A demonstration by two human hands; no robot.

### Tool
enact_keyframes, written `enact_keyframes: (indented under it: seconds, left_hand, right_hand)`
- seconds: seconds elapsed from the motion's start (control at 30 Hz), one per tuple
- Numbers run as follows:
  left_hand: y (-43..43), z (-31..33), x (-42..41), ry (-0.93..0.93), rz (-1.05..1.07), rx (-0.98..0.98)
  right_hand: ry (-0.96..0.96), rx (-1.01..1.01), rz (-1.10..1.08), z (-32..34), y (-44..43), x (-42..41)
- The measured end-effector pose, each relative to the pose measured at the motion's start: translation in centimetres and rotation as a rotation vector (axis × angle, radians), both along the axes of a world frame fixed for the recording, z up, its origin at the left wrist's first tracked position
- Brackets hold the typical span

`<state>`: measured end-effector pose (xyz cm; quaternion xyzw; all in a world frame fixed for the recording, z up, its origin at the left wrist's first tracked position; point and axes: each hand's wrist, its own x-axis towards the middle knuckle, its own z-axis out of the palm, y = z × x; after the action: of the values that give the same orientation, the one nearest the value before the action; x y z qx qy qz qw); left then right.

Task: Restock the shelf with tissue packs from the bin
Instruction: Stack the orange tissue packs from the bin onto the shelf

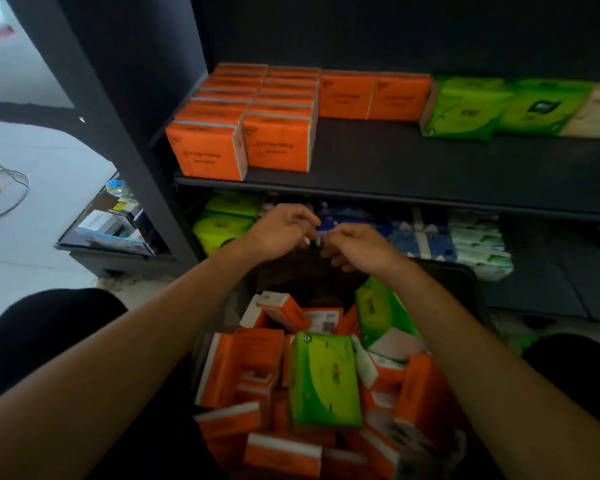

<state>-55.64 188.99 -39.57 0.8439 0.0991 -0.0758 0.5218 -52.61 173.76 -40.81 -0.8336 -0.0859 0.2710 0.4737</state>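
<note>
A dark bin (pixel 466 284) in front of me is heaped with orange tissue packs (pixel 257 362), and a green pack (pixel 323 379) lies on top. My left hand (pixel 279 232) and my right hand (pixel 359 249) hover side by side above the bin's far edge, nearly touching. Their fingers are loosely curled and I see no pack in either. On the black shelf (pixel 413 161) above, orange packs (pixel 243 133) stand in rows at the left, two more orange packs (pixel 374 95) stand at the back, and green packs (pixel 471 109) sit at the right.
The lower shelf holds green packs (pixel 222 223), blue packs (pixel 420 239) and white-green packs (pixel 482 244). A low rack of small goods (pixel 108 226) stands on the floor to the left. My dark-clothed knees (pixel 49 327) flank the bin. The black upright (pixel 125 133) frames the shelf's left side.
</note>
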Motion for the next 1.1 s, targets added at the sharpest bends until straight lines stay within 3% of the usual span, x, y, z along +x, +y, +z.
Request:
enact_keyframes:
  seconds: [0.33,0.5,0.67,0.9,1.1]
  left_hand:
    - [-2.1,-7.2,-5.7,0.266,-0.097,0.086]
    - [-1.0,-10.0,-7.3,0.215,-0.262,0.326]
    - [1.0,-12.5,-6.6,0.230,-0.262,0.410]
    - [3.7,-17.9,-3.5,0.203,-0.225,0.449]
    - [6.8,-21.5,-2.2,0.191,-0.347,0.479]
  right_hand:
    - [0.079,-0.107,0.036,-7.7,-3.9,-5.4]
    - [-0.059,-0.152,0.052,-10.9,-4.7,-7.3]
    - [-0.166,-0.222,0.055,-12.1,-3.1,-5.9]
    - [-0.076,-0.377,0.266,-15.4,2.8,-2.2]
    - [-0.061,-0.522,0.337,-19.7,7.1,0.4]
